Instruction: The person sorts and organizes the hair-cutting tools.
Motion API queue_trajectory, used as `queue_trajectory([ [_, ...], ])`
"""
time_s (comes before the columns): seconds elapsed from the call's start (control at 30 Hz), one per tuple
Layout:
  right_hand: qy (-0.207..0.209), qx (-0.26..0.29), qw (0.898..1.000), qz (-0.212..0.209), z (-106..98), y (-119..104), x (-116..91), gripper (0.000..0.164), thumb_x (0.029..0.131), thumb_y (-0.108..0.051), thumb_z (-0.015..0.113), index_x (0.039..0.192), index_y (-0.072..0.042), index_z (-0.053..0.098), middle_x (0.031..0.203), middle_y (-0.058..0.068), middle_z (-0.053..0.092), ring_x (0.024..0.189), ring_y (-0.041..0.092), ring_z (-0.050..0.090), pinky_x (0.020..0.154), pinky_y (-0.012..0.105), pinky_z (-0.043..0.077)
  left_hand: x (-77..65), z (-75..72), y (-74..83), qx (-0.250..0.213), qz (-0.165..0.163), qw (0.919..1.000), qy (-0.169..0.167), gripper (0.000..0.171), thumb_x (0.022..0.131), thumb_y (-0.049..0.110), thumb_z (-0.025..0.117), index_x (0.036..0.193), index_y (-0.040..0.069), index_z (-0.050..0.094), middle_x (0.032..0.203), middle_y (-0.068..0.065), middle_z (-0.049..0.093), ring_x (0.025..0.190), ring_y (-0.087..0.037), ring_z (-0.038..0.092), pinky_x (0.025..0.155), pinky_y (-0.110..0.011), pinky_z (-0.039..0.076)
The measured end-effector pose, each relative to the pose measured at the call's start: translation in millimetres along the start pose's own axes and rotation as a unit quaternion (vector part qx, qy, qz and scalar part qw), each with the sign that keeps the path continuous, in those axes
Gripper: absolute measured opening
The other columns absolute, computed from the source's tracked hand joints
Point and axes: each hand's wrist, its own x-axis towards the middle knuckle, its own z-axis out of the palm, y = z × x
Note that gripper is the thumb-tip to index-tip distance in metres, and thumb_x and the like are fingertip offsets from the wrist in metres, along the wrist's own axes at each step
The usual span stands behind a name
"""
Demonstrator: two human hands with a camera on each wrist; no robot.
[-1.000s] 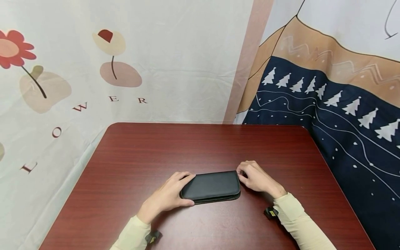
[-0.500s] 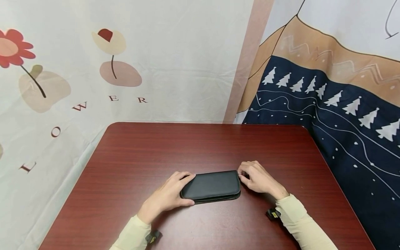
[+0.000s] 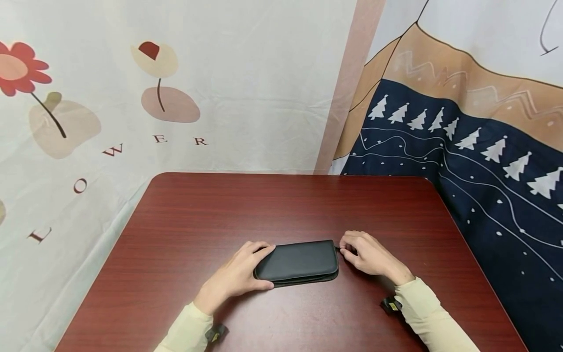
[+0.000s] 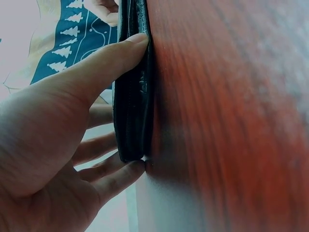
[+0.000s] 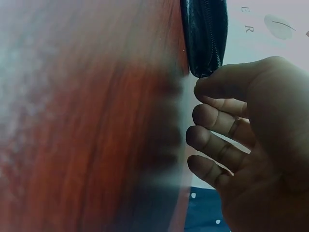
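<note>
A black zip wallet [image 3: 296, 261] lies flat on the reddish-brown table. My left hand [image 3: 237, 275] grips its left end, thumb along the near edge and fingers at the far edge. The left wrist view shows the thumb pressing on the wallet's side. At the right end my right hand [image 3: 367, 254] pinches a small dark zipper pull [image 3: 337, 249] between thumb and index finger, its other fingers curled loosely. Zipper teeth [image 5: 211, 36] run along the wallet's edge in the right wrist view. Most of the pull is hidden by the fingertips.
The table [image 3: 281, 205] has rounded far corners. Behind it hangs a pale curtain [image 3: 255, 73] with flowers and letters. A navy cloth [image 3: 484, 195] with white trees drapes along the right side. Small black devices are strapped at both wrists.
My right hand has shifted slightly right, away from the wallet's end, and the dark pull now shows in the gap. The left hand and the wallet stay in place.
</note>
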Motion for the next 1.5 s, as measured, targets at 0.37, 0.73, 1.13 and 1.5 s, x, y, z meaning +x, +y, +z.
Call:
queue_trajectory([
  [0.37,0.012,-0.007,0.999,-0.038,-0.7,-1.1,-4.9,0.016,0.087,-0.003,0.072,0.083,-0.015,0.064,0.081,-0.007,0.055,0.073,0.008,0.048,0.066,0.028,0.046,1.3,0.5,2.1,0.008,-0.009,0.9999,0.001,0.090,0.071,0.049,0.089,0.144,0.006,0.061,0.136,-0.006,0.061,0.120,-0.021,0.052,0.098,-0.041,0.052],
  [0.73,0.024,-0.028,0.998,-0.058,-2.4,-2.1,-10.0,0.017,0.086,-0.002,0.072,0.081,-0.015,0.062,0.079,-0.006,0.053,0.073,0.008,0.046,0.065,0.028,0.046,2.5,0.2,4.9,0.013,-0.009,0.9999,-0.003,0.090,0.070,0.048,0.089,0.144,0.005,0.062,0.136,-0.007,0.061,0.122,-0.023,0.052,0.099,-0.043,0.052],
  [1.13,0.007,-0.021,0.997,-0.070,-4.6,-7.9,-16.7,0.016,0.088,-0.002,0.071,0.081,-0.015,0.066,0.080,-0.009,0.052,0.076,0.007,0.046,0.067,0.025,0.046,1.7,-0.7,5.1,0.012,-0.015,0.9998,-0.002,0.089,0.069,0.048,0.090,0.143,0.005,0.063,0.135,-0.006,0.061,0.120,-0.022,0.053,0.097,-0.042,0.052],
  [1.5,-0.014,-0.004,0.996,-0.085,-6.4,-21.4,-23.3,0.023,0.087,0.000,0.072,0.076,-0.017,0.062,0.077,-0.011,0.047,0.075,0.005,0.041,0.068,0.023,0.041,1.0,-0.8,4.1,0.008,-0.013,0.9999,0.001,0.089,0.070,0.049,0.089,0.143,0.006,0.063,0.135,-0.005,0.061,0.120,-0.020,0.053,0.098,-0.040,0.052],
])
